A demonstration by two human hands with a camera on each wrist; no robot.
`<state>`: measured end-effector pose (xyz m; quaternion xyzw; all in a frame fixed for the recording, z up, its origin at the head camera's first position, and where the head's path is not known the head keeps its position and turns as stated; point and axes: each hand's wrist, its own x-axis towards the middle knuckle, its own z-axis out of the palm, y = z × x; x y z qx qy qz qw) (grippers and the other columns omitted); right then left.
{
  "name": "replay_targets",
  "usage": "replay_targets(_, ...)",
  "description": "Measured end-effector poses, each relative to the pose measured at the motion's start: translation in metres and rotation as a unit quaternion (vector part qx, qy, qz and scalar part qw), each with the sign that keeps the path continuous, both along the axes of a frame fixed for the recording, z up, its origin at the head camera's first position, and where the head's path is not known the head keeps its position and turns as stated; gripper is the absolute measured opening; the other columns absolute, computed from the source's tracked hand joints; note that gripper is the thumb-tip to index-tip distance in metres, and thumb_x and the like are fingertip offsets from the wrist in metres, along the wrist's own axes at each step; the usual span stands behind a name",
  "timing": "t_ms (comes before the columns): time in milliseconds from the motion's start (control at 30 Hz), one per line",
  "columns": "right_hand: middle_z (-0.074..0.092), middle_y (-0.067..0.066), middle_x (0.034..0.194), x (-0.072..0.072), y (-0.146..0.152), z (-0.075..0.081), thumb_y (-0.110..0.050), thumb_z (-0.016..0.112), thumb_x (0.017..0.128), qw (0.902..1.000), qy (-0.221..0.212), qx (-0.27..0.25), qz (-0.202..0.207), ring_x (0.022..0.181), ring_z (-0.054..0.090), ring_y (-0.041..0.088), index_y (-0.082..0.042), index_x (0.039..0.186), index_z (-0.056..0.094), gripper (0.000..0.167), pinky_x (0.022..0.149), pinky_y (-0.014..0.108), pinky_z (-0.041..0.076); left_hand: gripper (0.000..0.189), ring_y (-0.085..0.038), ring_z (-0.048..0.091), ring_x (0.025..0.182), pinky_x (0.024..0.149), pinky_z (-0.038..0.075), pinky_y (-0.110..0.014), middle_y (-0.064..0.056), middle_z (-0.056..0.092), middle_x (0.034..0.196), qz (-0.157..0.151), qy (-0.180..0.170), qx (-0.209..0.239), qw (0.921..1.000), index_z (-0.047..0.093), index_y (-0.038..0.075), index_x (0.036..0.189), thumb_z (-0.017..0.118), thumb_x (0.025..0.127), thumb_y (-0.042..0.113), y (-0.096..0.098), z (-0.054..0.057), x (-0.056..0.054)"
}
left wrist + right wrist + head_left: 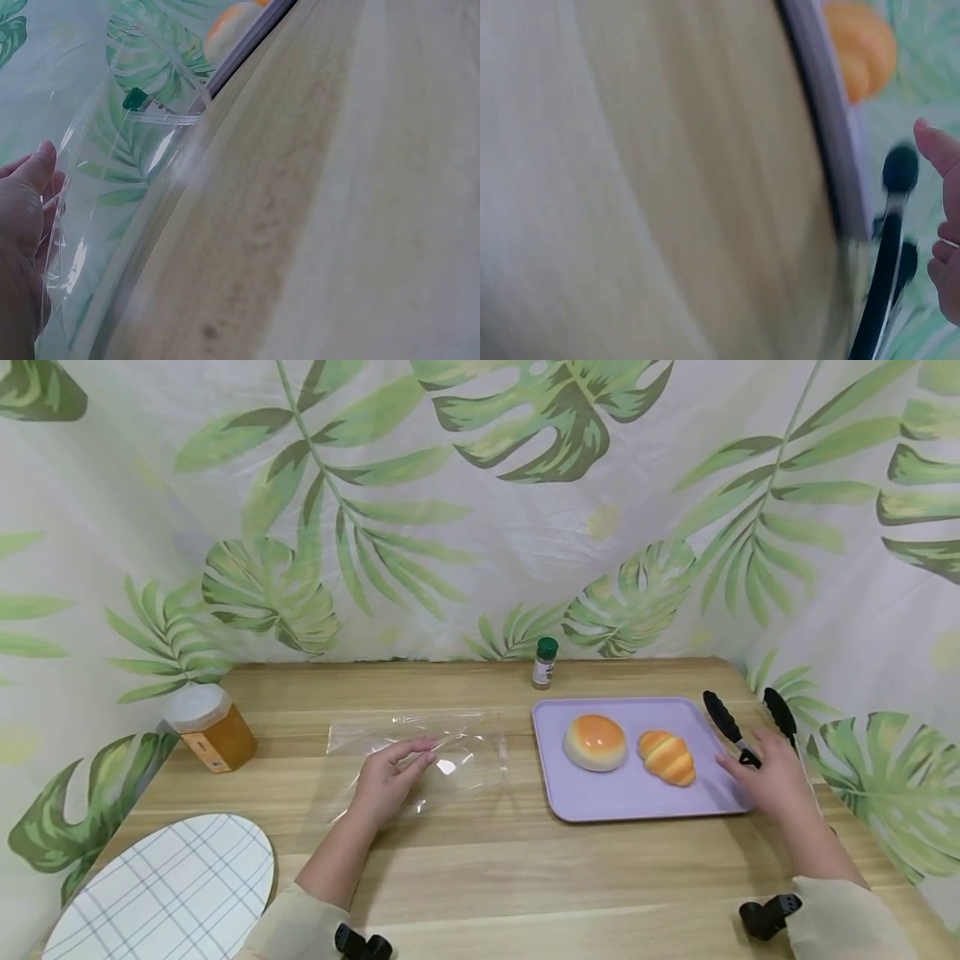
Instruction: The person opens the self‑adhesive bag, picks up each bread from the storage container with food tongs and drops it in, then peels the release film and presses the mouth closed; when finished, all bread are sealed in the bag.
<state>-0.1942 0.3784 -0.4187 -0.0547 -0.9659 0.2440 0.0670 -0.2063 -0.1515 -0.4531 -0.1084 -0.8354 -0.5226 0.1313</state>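
In the head view my left hand (390, 777) pinches a clear plastic bag (468, 768) between thumb and fingers. The left wrist view shows the bag (161, 120) with its zip-like strip standing up beside the thumb. My right hand (776, 772) hovers over the tongs (723, 718) at the tray's right edge, thumb stretched out and fingers loosely bent. In the right wrist view the tongs (889, 262) lie apart from the fingers. On the purple tray (630, 806) are a round bun (595, 743) and a croissant (667, 758).
A jar with a white lid (213, 727) stands at the back left. Nearer on that side lies a white oval checked mat (180, 893). Behind the tray is a small green-capped shaker bottle (544, 663). A leaf-patterned cloth (450, 568) hangs behind the wooden table (525, 877).
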Motion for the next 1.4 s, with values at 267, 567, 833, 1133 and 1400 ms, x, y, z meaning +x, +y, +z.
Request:
replay_targets(267, 0.014, 0.051, 0.142, 0.006, 0.043, -0.011, -0.057, 0.052, 0.094, 0.9911, -0.077, 0.006, -0.108, 0.131, 0.017, 0.066, 0.023, 0.144, 0.007, 0.105, 0.107, 0.074, 0.024, 0.023, -0.032, 0.063, 0.119, 0.108, 0.047, -0.048, -0.013, 0.071, 0.119, 0.005, -0.007, -0.006, 0.9999, 0.074, 0.007, 0.109, 0.072, 0.089, 0.018, 0.001, 0.001, 0.002)
replay_targets(567, 0.02, 0.051, 0.14, 0.009, 0.055, -0.019, -0.061, 0.05, 0.093, 0.9828, -0.118, -0.02, -0.14, 0.129, 0.024, 0.065, 0.023, 0.144, 0.008, 0.107, 0.107, 0.071, 0.029, 0.026, -0.032, 0.062, 0.12, 0.107, 0.047, -0.049, -0.014, 0.07, 0.12, 0.002, -0.01, -0.012, 0.9999, 0.073, 0.007, 0.111, 0.073, 0.089, 0.019, 0.001, 0.001, 0.002)
replay_targets(833, 0.028, 0.049, 0.139, 0.015, 0.052, -0.021, -0.058, 0.054, 0.092, 0.9842, -0.083, -0.043, -0.151, 0.127, 0.031, 0.063, 0.019, 0.144, 0.02, 0.1, 0.105, 0.07, 0.033, 0.025, -0.032, 0.062, 0.121, 0.107, 0.047, -0.05, -0.013, 0.071, 0.119, -0.009, -0.008, -0.004, 0.9999, 0.073, 0.007, 0.111, 0.072, 0.09, 0.021, 0.003, 0.001, 0.001)
replay_targets(1133, 0.036, 0.045, 0.136, 0.034, 0.041, -0.01, -0.056, 0.061, 0.09, 0.9869, -0.034, -0.076, -0.138, 0.121, 0.039, 0.06, 0.013, 0.145, 0.027, 0.094, 0.097, 0.07, 0.037, 0.024, -0.031, 0.062, 0.122, 0.108, 0.046, -0.049, -0.012, 0.071, 0.12, -0.009, -0.007, -0.005, 0.9999, 0.074, 0.008, 0.11, 0.072, 0.089, 0.018, 0.005, -0.001, 0.002)
replay_targets(1400, 0.038, 0.045, 0.134, 0.054, 0.033, -0.002, -0.052, 0.062, 0.091, 0.9943, -0.024, -0.059, -0.086, 0.116, 0.041, 0.06, 0.013, 0.148, 0.02, 0.096, 0.09, 0.071, 0.039, 0.023, -0.031, 0.062, 0.122, 0.109, 0.046, -0.049, -0.012, 0.07, 0.12, -0.01, -0.005, -0.007, 0.9999, 0.073, 0.008, 0.11, 0.071, 0.09, 0.019, 0.005, -0.001, 0.003)
